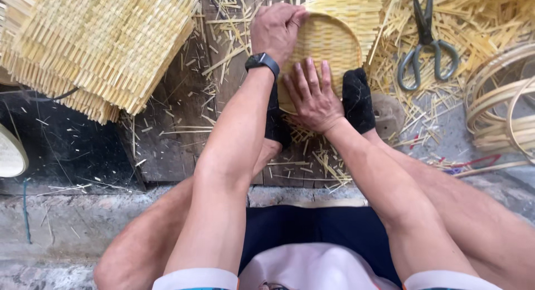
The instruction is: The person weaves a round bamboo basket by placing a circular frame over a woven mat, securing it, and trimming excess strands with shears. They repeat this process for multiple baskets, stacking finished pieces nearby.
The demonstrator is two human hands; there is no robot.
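The right hand [313, 96] lies flat on one round woven tray [329, 45], its fingers pressed together and pointing away from the body, palm on the tray's near edge. Just beyond it and to its left, the left hand [277, 28] bends over the tray's far left rim, fingers curled down at the rim — whether they pinch a strand cannot be told. A black watch [262, 60] sits on that wrist. Two feet in black socks flank the right hand: one sock [358, 99] touches the tray's near right edge, the other [275, 120] is mostly hidden behind the left forearm. The tray rests on a dark wooden board [178, 123] strewn with cut slivers. Behind the tray, past the left hand, a square woven mat [362, 8] with loose strip ends shows under it. To the right of both hands, well apart, one pair of scissors [426, 42] lies on a heap of bamboo offcuts [485, 17]. Further right — at the frame's edge — a stack of bamboo hoops [501, 100] stands, too overlapped to count. Near them a red cord [473, 161] lies on the ground. Far to the left of the left hand a pile of woven mats [95, 45] is stacked.
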